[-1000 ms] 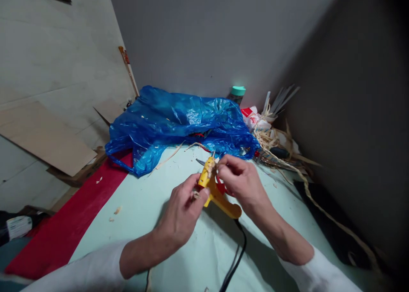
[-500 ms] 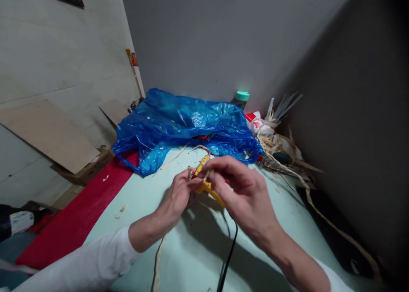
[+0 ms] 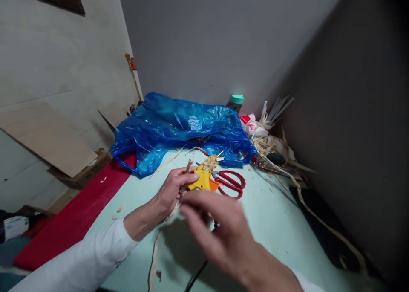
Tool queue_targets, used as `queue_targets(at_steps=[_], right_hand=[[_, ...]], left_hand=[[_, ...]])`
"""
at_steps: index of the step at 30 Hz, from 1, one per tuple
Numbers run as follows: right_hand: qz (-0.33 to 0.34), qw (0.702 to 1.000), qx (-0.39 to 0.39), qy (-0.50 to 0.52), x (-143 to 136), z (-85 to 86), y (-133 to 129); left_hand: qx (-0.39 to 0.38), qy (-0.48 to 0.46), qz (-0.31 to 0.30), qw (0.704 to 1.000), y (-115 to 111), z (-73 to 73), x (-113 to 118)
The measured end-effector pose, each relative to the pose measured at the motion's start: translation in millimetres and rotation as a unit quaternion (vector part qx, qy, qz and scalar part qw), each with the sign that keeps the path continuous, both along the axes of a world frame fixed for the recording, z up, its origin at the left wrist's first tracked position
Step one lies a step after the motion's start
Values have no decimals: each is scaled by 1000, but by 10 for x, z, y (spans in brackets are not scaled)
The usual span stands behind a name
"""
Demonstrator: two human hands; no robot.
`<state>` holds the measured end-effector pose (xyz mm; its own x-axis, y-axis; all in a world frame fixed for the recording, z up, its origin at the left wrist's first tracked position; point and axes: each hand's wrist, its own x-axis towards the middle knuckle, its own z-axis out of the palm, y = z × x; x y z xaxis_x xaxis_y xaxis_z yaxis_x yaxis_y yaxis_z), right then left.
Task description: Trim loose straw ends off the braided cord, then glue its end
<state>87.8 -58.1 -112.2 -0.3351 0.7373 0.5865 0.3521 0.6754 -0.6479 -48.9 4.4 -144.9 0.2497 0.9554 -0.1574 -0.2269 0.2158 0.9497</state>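
My left hand [image 3: 172, 187] is closed around a yellow glue gun [image 3: 200, 180] with an orange trigger, its tip pointing up and to the right. A thin brown twisted strand [image 3: 188, 166] rises from the same hand. Bits of pale fibre cling to the gun's front. Nearer the camera, my right hand [image 3: 220, 230] is blurred, thumb and forefinger curled toward each other beside the left fingers; whether anything is between them is hidden. Red-handled scissors [image 3: 230, 184] lie on the pale green tabletop [image 3: 271, 232] just right of the gun.
A crumpled blue plastic bag [image 3: 182, 121] spreads across the back. Behind it stands a bottle with a green cap [image 3: 237, 99]. Dried fibre strips [image 3: 266, 147] pile up at the right, beside a black mat [image 3: 322, 224]. A red strip [image 3: 76, 211] runs along the left edge.
My right hand has come off the yellow gun and moved down toward the camera. The gun has turned in my left hand, and the red scissors now show.
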Motion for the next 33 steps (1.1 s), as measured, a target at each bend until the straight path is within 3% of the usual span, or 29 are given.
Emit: queue_targets(at_steps=[2, 4, 9, 18, 25, 33], right_hand=[[-114, 989, -73, 61, 214, 44, 141], [-170, 965, -163, 114, 376, 53, 267], [-144, 936, -254, 196, 459, -3, 428], [-197, 934, -225, 197, 444, -14, 389], [-199, 936, -201, 207, 452, 0, 337], [-211, 947, -142, 196, 460, -92, 315]], left_hand=[[19, 4, 3, 1000, -65, 22, 16], [37, 17, 3, 999, -134, 44, 30], [89, 76, -2, 993, -247, 85, 31], [196, 187, 15, 962, -261, 28, -30], [297, 285, 44, 910, -314, 93, 16], [336, 322, 64, 883, -354, 103, 61]])
